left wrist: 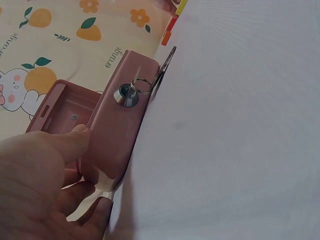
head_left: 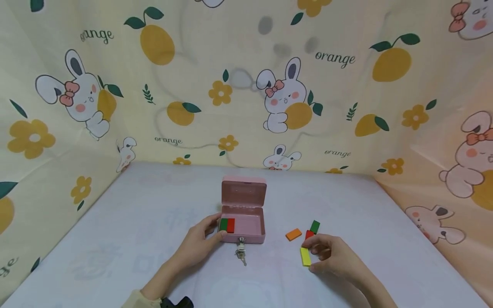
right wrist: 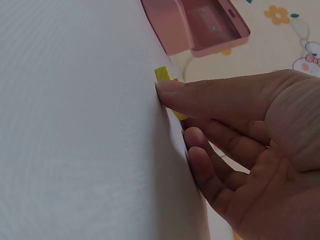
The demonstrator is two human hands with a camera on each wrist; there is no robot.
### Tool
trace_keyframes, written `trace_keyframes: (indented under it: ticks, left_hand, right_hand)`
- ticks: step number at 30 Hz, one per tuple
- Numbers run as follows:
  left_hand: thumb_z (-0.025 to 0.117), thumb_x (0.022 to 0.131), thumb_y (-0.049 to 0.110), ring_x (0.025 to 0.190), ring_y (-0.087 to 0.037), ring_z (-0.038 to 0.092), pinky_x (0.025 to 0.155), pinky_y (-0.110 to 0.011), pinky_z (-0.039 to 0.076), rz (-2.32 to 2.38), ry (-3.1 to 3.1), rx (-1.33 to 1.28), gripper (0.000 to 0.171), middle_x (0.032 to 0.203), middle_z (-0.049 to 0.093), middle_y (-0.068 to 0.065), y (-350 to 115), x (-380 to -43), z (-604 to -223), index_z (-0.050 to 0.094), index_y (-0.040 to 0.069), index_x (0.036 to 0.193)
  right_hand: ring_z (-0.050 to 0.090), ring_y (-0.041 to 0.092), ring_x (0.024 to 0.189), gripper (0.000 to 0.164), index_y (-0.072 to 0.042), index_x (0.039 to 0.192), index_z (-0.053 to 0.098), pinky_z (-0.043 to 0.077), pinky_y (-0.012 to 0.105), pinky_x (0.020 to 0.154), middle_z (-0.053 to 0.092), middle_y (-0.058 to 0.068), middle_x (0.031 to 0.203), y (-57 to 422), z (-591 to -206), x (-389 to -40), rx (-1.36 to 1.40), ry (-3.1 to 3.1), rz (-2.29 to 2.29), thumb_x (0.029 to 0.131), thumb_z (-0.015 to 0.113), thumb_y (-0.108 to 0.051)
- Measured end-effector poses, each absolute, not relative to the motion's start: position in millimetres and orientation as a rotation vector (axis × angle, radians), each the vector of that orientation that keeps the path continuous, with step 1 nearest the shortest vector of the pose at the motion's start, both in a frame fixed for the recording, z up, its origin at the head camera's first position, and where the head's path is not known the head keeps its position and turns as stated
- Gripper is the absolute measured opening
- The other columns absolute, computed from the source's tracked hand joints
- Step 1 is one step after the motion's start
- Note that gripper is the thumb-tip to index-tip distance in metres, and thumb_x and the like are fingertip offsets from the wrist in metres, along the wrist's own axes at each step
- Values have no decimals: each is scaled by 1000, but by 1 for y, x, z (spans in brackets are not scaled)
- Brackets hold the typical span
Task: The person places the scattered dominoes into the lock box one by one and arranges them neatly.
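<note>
A pink metal box stands on the table with its lid raised. My left hand grips its left side, thumb at the front corner and fingers along the side. Inside, at the left, a green block and a red block lie side by side. To the right of the box, my right hand pinches a yellow block by its ends between thumb and fingers, at table level. In the right wrist view the thumb covers part of the yellow block.
Keys on a ring hang from the lock at the box's front. Beyond my right hand lie an orange block, a green block and a partly hidden red block. A printed cloth rises behind the white table.
</note>
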State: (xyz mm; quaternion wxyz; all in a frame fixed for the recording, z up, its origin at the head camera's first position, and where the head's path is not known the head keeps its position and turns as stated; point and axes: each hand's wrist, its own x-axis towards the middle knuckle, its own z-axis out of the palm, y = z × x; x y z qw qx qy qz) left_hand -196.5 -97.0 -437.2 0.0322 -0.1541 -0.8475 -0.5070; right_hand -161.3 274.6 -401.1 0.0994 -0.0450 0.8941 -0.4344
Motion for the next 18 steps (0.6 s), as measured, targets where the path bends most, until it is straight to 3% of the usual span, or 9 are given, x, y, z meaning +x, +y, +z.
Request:
trace_keyframes:
  ticks: [18]
  left_hand:
    - [69,95,25,129,-30,49,105,-43,42,-1577,-2609,-465,57,143,50,-9,-98,-197,-437,48,8,145]
  right_hand:
    - [57,23,90,48,-8,109,70,54,30,75,65,3,99,275,-401,-161,-204,2674,-1281,66,90,-6]
